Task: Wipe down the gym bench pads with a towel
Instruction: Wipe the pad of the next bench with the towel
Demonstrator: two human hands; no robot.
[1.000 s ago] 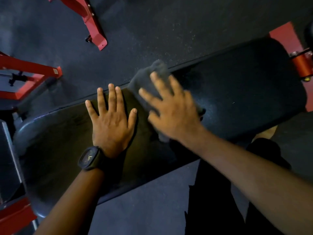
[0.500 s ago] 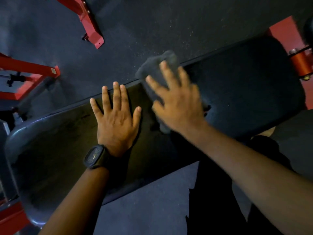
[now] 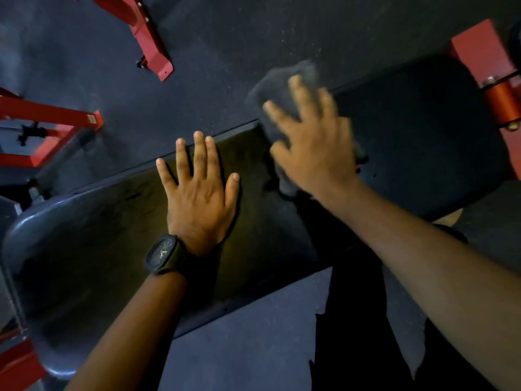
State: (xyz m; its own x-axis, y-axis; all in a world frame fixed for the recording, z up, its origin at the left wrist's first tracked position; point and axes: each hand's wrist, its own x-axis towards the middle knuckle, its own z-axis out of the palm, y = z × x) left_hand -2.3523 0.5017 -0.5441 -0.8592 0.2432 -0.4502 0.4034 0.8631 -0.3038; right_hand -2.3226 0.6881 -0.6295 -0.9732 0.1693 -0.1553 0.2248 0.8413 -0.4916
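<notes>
A long black bench pad [image 3: 423,131] runs diagonally across the view from lower left to upper right. My left hand [image 3: 198,193] lies flat on the pad's middle with its fingers spread; a black watch is on that wrist. My right hand [image 3: 313,142] presses a dark grey towel [image 3: 277,88] onto the pad with straight, spread fingers. The towel sticks out past the pad's far edge, and most of it is hidden under my hand. My right hand and the towel are motion-blurred.
Red steel frame legs [image 3: 146,35] stand on the dark rubber floor at upper left, and more red frame [image 3: 48,117] at left. A red post with an orange roller [image 3: 501,100] stands at the pad's right end. My dark-clothed legs [image 3: 355,320] are beside the pad's near edge.
My right hand has slid the towel along the pad toward the right end and far edge. My left hand has stayed flat in the same place on the pad.
</notes>
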